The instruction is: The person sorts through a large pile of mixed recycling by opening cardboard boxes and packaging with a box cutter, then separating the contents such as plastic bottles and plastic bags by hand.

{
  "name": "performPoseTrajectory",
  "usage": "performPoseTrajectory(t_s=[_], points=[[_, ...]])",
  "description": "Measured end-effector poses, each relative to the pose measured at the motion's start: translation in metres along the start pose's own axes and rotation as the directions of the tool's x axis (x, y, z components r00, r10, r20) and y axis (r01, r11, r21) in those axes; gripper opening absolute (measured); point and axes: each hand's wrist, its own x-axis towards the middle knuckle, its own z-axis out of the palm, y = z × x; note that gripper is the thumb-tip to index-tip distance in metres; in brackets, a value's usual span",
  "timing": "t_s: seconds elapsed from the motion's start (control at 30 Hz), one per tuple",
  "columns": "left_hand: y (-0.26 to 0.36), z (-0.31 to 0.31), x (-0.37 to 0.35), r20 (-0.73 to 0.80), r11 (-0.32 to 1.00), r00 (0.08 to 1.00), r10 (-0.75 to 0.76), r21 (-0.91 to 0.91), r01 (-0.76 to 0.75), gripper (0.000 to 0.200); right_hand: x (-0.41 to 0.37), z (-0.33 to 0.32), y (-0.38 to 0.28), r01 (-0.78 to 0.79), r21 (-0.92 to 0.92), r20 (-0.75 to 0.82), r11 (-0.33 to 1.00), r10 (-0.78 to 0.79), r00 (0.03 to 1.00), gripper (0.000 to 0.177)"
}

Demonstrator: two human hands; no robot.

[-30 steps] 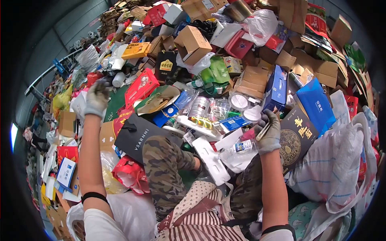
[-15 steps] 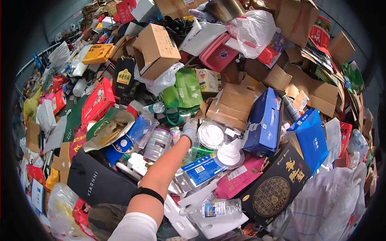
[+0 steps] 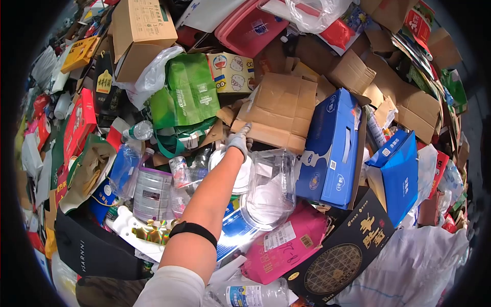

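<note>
My left hand [image 3: 239, 141], in a pale work glove, reaches into the heap at the lower left corner of a flattened brown cardboard box [image 3: 281, 110]. One finger stretches onto the cardboard edge; the others are partly hidden. Just below and right of the hand lie a clear plastic tray [image 3: 280, 171] and a white round lid [image 3: 240, 176]. A small can [image 3: 178, 171] and a large metal tin [image 3: 152, 194] stand left of my forearm. The green bag [image 3: 186, 92] is above the hand. My right hand is out of view.
A blue carton [image 3: 330, 153] stands right of the cardboard. Nearer me are a pink bag [image 3: 286, 243], a black box with gold print [image 3: 340, 256] and a plastic bottle [image 3: 250, 295]. A brown carton [image 3: 140, 36] and pink plastic container [image 3: 248, 25] lie farther up the heap.
My view has moved closer to the heap. My left hand has shifted from beside the lids up to the cardboard's corner. The clear tray now shows plainly right of the hand, over the lids.
</note>
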Motion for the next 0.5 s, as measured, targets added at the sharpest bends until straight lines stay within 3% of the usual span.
performPoseTrajectory(t_s=[0.03, 0.13, 0.2, 0.23, 0.27, 0.33, 0.37, 0.4, 0.43, 0.47, 0.5], points=[[-0.003, 0.002, 0.004, 0.126, 1.000, 0.992, -0.027, 0.011, 0.026, 0.050, 0.001, 0.002, 0.001, -0.004, -0.004, 0.000, 1.000, 0.004, 1.000, 0.019], [0.017, 0.018, -0.012, -0.019, 0.932, 0.933, 0.358, 0.070, -0.356, 0.049, -0.001, 0.007, 0.006, -0.014, -0.021, 0.011, 1.000, 0.015, 1.000, 0.019], [0.044, 0.004, -0.057, 0.228, 0.893, 0.877, 0.423, 0.061, -0.446, 0.040, -0.011, 0.010, 0.009, -0.022, -0.033, 0.035, 0.999, 0.023, 0.999, 0.019], [0.053, -0.005, -0.076, 0.313, 0.796, 0.764, 0.564, 0.039, -0.604, 0.035, -0.018, 0.012, 0.011, -0.029, -0.034, 0.054, 0.999, 0.031, 0.998, 0.019], [0.062, -0.017, -0.097, 0.391, 0.670, 0.617, 0.683, 0.002, -0.742, 0.030, -0.025, 0.014, 0.013, -0.040, -0.036, 0.073, 0.999, 0.043, 0.996, 0.019], [0.096, -0.061, -0.185, 0.494, 0.257, 0.421, 0.761, 0.366, -0.895, 0.023, -0.041, 0.018, 0.019, -0.049, -0.046, 0.117, 0.998, 0.054, 0.992, 0.019], [0.109, -0.087, -0.213, 0.600, 0.047, 0.265, 0.755, 0.354, -0.934, 0.024, -0.051, 0.018, 0.023, -0.054, -0.049, 0.141, 0.997, 0.061, 0.988, 0.019], [0.125, -0.115, -0.239, 0.697, -0.164, 0.116, 0.708, 0.322, -0.932, 0.026, -0.062, 0.019, 0.027, -0.058, -0.056, 0.163, 0.997, 0.066, 0.984, 0.019], [0.145, -0.143, -0.262, 0.782, -0.444, -0.098, 0.616, 0.242, -0.863, 0.029, -0.073, 0.020, 0.032, -0.064, -0.062, 0.188, 0.996, 0.075, 0.979, 0.019], [0.165, -0.172, -0.288, 0.845, -0.681, -0.271, 0.461, 0.141, -0.719, 0.032, -0.083, 0.020, 0.038, -0.073, -0.071, 0.210, 0.995, 0.086, 0.974, 0.019], [0.184, -0.197, -0.319, 0.860, -0.801, -0.399, 0.317, 0.018, -0.599, 0.033, -0.094, 0.020, 0.044, -0.075, -0.082, 0.237, 0.994, 0.093, 0.967, 0.019]])
